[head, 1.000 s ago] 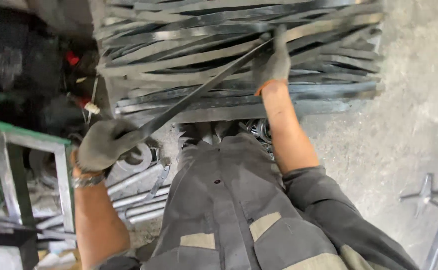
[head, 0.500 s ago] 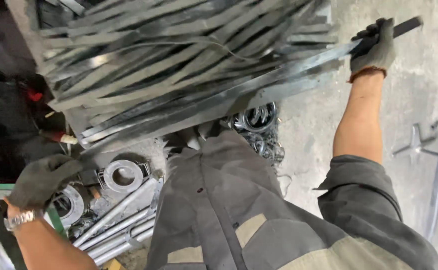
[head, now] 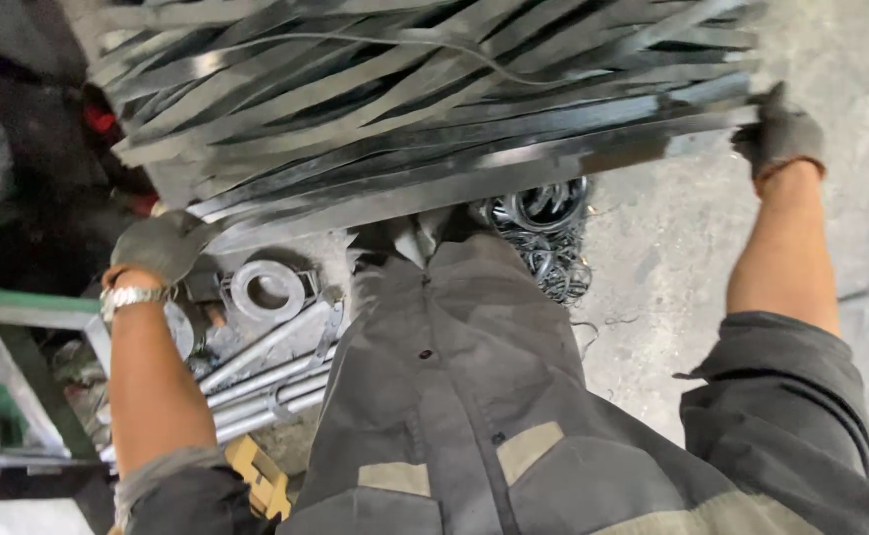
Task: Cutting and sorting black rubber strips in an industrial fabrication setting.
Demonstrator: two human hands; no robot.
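Since the earlier frame, the left hand [head: 162, 246] has risen from the floor clutter to the strip's near end. Nearest, grey work clothing [head: 474, 396]. Left, pipe clamps [head: 268, 287] and rods [head: 256, 381]. Both gloved hands grip one long flat metal strip [head: 474, 183], right hand [head: 779, 134] closed on its far end, against the strip pile [head: 405, 79].
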